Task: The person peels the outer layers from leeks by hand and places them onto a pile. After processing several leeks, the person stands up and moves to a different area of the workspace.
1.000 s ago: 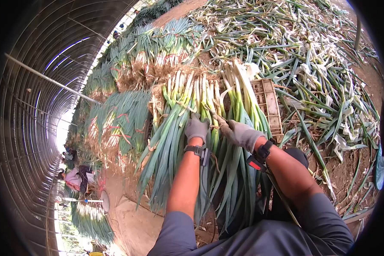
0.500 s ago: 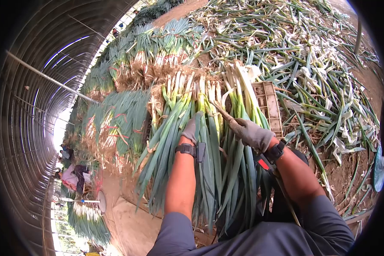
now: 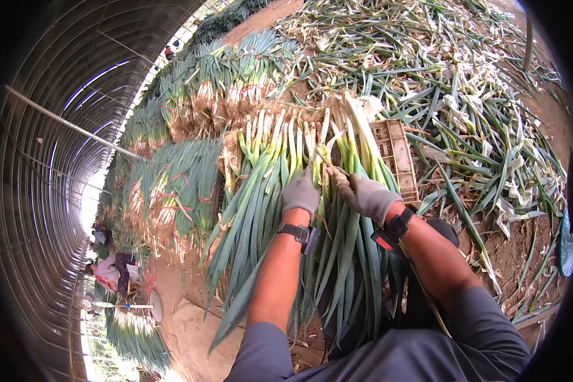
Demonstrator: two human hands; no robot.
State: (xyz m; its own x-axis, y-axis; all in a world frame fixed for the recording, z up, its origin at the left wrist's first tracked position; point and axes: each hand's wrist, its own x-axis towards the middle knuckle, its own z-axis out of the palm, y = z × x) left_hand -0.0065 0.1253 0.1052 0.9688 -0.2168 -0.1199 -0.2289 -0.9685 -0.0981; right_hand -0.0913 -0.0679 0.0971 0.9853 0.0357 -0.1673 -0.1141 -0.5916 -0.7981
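Observation:
Long green onions (image 3: pixel 261 172) with white stalks pointing away and dark green leaves toward me lie side by side in front of me. My left hand (image 3: pixel 302 192), in a grey glove, is closed around an onion stalk in the middle of the pile. Just right of it, my right hand (image 3: pixel 367 194), also gloved, has its fingers pinched on a yellowish stalk (image 3: pixel 325 159). The two hands are close together, near the stalks' lower white part. More thick white stalks (image 3: pixel 363 127) lie beyond my right hand.
A plastic crate (image 3: pixel 398 153) shows at the right of the pile. Loose leaves (image 3: pixel 465 121) cover the ground at the right. Tied onion bundles (image 3: pixel 172 184) lie at the left. Another person (image 3: pixel 114 272) sits at the far left near a round scale (image 3: pixel 156 305).
My left hand has moved right, toward my right hand. My right hand has shifted slightly left. Some leaves have swung out to the lower left.

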